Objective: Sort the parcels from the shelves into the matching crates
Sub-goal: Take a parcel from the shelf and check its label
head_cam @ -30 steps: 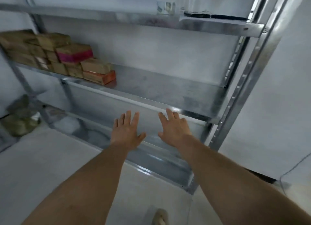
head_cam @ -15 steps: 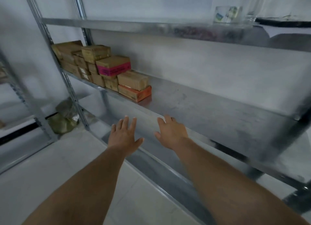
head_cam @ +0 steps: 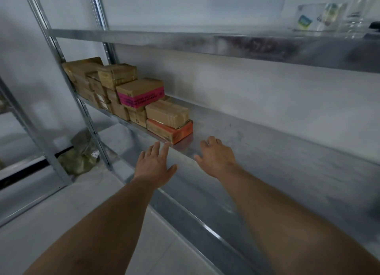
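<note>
Galvanised metal shelving (head_cam: pixel 267 143) against a pale wall fills your view, with a light tiled floor (head_cam: pixel 41 223) below. Your left hand (head_cam: pixel 154 163) is spread flat, fingers wide and holding nothing, its fingertips (head_cam: pixel 165 146) just below the front lip of the middle shelf. Your right hand (head_cam: pixel 218 155) is also empty, fingers loosely splayed over the bare shelf surface; you cannot tell whether it touches the metal. Just beyond both hands lies the nearest parcel, an orange-edged box (head_cam: pixel 170 131), with a plain brown box (head_cam: pixel 167 113) stacked on it. Further left along the same shelf sits a box with a pink band (head_cam: pixel 140 95), then a pile of brown parcels (head_cam: pixel 92 79) reaching the upright post. On the upper shelf at right stands a clear container (head_cam: pixel 316 17). A greenish bag (head_cam: pixel 79 159) rests on the floor by the post.
</note>
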